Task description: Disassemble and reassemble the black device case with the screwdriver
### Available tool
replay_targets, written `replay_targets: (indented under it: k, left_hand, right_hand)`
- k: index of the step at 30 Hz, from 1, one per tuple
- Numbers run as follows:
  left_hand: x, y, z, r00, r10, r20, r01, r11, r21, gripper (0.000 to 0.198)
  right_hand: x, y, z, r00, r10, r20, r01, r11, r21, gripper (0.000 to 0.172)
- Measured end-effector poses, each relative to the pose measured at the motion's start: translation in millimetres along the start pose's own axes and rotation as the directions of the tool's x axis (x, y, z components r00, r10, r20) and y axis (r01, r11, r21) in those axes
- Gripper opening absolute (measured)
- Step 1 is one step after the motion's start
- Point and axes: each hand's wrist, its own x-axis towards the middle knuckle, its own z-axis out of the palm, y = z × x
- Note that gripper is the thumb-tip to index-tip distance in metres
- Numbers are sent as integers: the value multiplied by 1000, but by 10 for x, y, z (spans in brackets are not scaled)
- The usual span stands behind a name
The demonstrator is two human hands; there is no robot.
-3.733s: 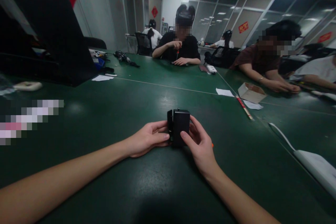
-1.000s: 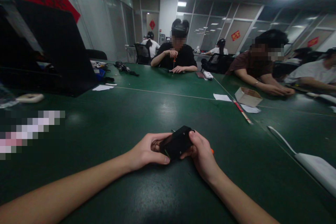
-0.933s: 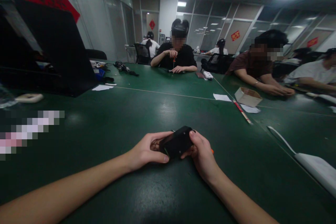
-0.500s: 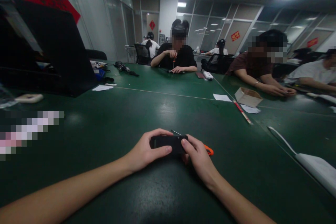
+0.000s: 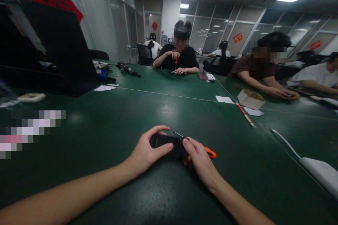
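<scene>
A flat black rectangular object (image 5: 169, 143), its exact kind unclear, is held between both hands just above the green table. My left hand (image 5: 149, 147) grips its left end, thumb lying across the near face and index finger lifted off the far edge. At the right end my right hand (image 5: 199, 151) is closed on it, thumb pressed on the face near the corner. Behind the object and my right hand lies a screwdriver with an orange handle (image 5: 210, 152); its thin metal shaft (image 5: 178, 134) shows past the far edge. The middle of the screwdriver is hidden.
A large black open case or screen (image 5: 60, 49) stands on the left. Ahead on the green table (image 5: 163, 112) are paper slips, a small open box (image 5: 250, 99) and a red-and-white strip (image 5: 245, 115). A white device with a strap (image 5: 320, 170) lies right. Co-workers sit opposite (image 5: 179, 54).
My left index finger has lifted away from the black object's far edge, and the object's face has tilted slightly. My right hand keeps its hold. The view has shifted a little.
</scene>
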Motion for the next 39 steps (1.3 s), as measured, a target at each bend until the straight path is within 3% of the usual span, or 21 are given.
replay_targets:
  k: [3,8,14,20,25,29,33,39]
  left_hand:
    - [3,-2,3,999,7,-50,-7,1000,-6,53]
    - [19,-33,10,998,-10,-56,5,997,-81,64]
    - [36,-81,17,989,26,145,32,923,-384,95]
    - [36,-74,-4,991,13,136,26,959,-283,74]
    - [23,-27,-30,983,17,181,23,976,-218,73]
    - [15,-31,20,985,-18,173,70,951,-301,75]
    - [-28,-85,129,980,-40,196,135,856,-500,70]
    - [-74,-92,140,965,-34,260,167,845,-508,55]
  right_hand:
    - [-12,-47,11,999,-11,46,10,999,38,34]
    - [-17,-73,1,995,-24,93,15,995,100,34]
    - [-50,-42,64,998,-17,68,3,980,198,44]
    - [-53,-30,75,995,38,96,-51,989,136,58]
    - [-28,3,27,989,61,136,-70,996,62,61]
    - [-30,8,56,994,51,96,-59,994,87,59]
    - [-63,-11,136,998,3,65,-13,988,155,60]
    - [-111,-38,176,987,0,160,-19,993,120,63]
